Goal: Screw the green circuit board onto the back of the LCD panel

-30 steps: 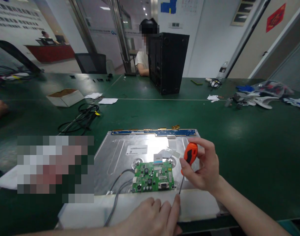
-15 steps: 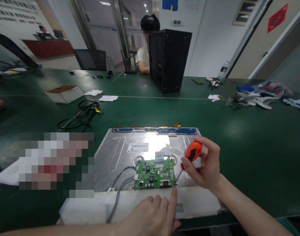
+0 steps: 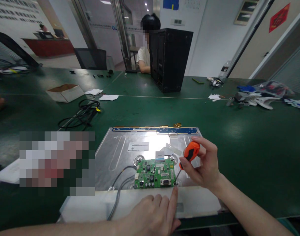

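Over the table (image 3: 250, 157), the screwdriver (image 3: 192, 150) has reached the circuit board's (image 3: 156, 172) corner.

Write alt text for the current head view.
The right hand holds an orange screwdriver, its tip at the near right corner of a green circuit board on a metal panel. The left hand points toward that corner.

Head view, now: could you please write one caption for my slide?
Screwdriver in the right hand's grip slants to the corner of a green board, the left hand pointing at that corner.
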Available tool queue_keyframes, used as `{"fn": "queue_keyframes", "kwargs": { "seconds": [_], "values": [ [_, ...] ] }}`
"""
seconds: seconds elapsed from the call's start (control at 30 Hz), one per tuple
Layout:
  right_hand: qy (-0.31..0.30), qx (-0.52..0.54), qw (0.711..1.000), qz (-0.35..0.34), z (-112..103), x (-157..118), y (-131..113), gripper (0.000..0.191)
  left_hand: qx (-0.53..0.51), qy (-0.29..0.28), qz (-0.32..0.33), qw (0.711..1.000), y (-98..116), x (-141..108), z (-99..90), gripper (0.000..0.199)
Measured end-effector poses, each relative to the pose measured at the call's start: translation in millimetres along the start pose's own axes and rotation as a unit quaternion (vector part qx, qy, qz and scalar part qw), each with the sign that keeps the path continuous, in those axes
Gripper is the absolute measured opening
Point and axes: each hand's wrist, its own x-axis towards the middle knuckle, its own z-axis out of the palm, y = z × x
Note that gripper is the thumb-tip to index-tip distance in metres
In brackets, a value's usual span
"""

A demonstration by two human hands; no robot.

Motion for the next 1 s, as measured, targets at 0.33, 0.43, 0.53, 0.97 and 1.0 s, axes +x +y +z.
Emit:
{"fn": "queue_keyframes", "kwargs": {
  "seconds": [0.33, 0.43, 0.53, 0.97, 1.0],
  "values": [
    [-0.001, -0.012, 1.000, -0.011, -1.2, 1.0, -1.6, 0.054, -0.005, 0.009, -0.007, 1.000, 2.8, -2.9, 2.5, 0.060],
    [-0.003, -0.003, 1.000, -0.018, -1.5, -0.3, -1.3, 0.057, -0.002, 0.010, -0.006, 1.000, 2.1, -2.2, 1.7, 0.060],
    [0.002, -0.004, 1.000, -0.019, -1.6, -1.6, -0.2, 0.057, 0.000, 0.017, -0.007, 1.000, 1.7, -1.3, 0.5, 0.058],
    [-0.001, -0.018, 1.000, -0.016, -1.9, -1.9, -2.3, 0.055, -0.005, 0.011, -0.003, 1.000, 0.3, -0.6, -0.1, 0.058],
    [-0.001, -0.017, 1.000, -0.018, -1.9, -1.8, -2.4, 0.054, -0.003, 0.012, -0.004, 1.000, 0.2, -0.4, -0.4, 0.059]
  ]
}}
